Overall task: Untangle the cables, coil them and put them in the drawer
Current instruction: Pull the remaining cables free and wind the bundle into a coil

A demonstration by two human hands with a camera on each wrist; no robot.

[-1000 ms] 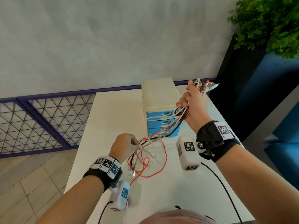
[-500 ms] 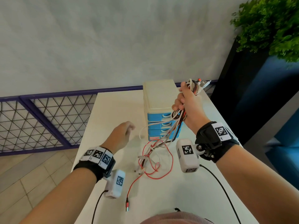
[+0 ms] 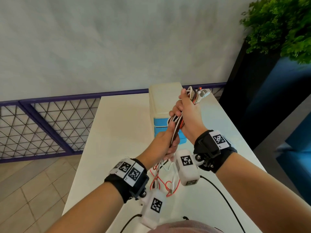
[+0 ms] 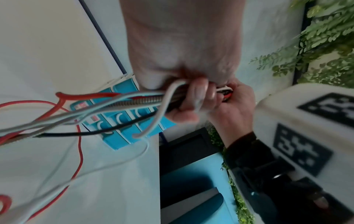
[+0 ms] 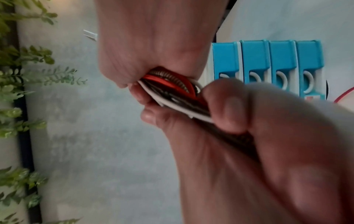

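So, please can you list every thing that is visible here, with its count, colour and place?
cable bundle: one bunch, red, white, black and braided strands, held above the table, loose ends trailing on it
drawer unit: one, cream body, four blue drawers, all shut, far side of the table
table: one, white, under everything
railing: one, purple with mesh, left of the table
plant: one, green, upper right
wrist cameras: two, white, one on each wrist
left hand: one, grips the bundle low
right hand: one, grips the bundle higher up
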